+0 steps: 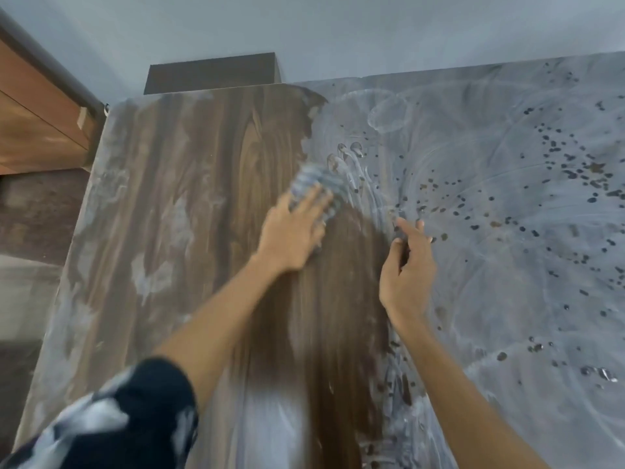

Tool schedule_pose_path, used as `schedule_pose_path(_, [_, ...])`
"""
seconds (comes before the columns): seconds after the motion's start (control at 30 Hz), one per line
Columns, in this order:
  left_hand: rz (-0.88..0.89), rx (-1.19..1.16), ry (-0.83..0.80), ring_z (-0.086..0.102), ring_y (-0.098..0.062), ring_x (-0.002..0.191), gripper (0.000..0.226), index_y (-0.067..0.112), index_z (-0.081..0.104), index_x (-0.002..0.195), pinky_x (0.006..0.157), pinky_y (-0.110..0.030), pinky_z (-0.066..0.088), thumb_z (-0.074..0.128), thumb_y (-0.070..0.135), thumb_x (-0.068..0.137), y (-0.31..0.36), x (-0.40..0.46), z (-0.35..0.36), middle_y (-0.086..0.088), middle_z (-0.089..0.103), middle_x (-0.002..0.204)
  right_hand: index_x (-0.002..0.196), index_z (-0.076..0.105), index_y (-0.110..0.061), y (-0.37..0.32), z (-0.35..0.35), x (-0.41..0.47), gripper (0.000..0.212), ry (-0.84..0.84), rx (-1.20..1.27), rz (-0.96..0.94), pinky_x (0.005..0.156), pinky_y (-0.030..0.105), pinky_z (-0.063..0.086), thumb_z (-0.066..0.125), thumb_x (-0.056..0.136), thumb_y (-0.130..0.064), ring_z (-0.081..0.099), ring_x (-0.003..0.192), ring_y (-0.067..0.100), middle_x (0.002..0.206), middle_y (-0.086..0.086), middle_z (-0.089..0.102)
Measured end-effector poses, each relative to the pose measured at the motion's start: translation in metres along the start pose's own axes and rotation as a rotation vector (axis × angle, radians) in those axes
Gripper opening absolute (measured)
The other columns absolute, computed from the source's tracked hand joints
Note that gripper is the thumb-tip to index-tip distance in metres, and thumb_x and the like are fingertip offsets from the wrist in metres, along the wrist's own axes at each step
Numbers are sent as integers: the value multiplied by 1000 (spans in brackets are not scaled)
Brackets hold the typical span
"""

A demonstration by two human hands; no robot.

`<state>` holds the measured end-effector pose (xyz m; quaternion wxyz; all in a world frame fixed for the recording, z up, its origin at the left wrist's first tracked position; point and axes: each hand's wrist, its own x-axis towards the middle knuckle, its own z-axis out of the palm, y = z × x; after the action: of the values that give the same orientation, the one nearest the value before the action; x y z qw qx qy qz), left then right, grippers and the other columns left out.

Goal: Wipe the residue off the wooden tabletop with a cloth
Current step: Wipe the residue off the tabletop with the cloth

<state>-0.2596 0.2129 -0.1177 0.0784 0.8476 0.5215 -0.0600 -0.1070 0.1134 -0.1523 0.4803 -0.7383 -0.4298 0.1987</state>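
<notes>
The wooden tabletop fills most of the view. Its left and middle show dark brown grain with pale smears. Whitish-grey residue with dark wet spots covers its right half. My left hand presses flat on a blurred grey-blue cloth at the border between wiped wood and residue. My right hand hovers just to the right of it, holds nothing, with its fingers loosely apart and the fingertips at the residue's edge.
A grey wall stands behind the table. A dark brown box-like piece sits past the far edge. Orange-brown wooden furniture is at the left, with floor below it.
</notes>
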Motion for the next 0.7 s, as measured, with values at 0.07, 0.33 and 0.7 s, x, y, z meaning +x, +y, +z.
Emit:
schedule_pose_path(0.07, [-256, -120, -11, 17, -36, 133, 52, 28, 12, 148, 106, -42, 23, 27, 35, 99, -30, 42, -9, 6, 6, 157, 122, 56, -10, 2, 1, -5, 30, 15, -36, -38, 96, 57, 42, 41, 96, -11, 55, 115, 35, 122, -2, 57])
schedule_pose_path(0.33, [196, -206, 13, 21, -31, 132, 55, 30, 19, 147, 105, -42, 27, 36, 33, 95, 34, -4, 10, 7, 15, 155, 122, 56, -3, 2, 0, -6, 32, 49, -28, -65, 102, 50, 40, 40, 95, -7, 46, 127, 23, 121, -3, 54])
schedule_pose_path(0.7, [-218, -177, 37, 18, -35, 131, 51, 30, 15, 147, 103, -42, 28, 25, 39, 98, -8, 31, 7, 8, 8, 156, 137, 44, -6, -5, 19, 15, 43, -140, -471, -135, 116, 33, 14, 39, 96, -20, 25, 140, 23, 143, 8, 44])
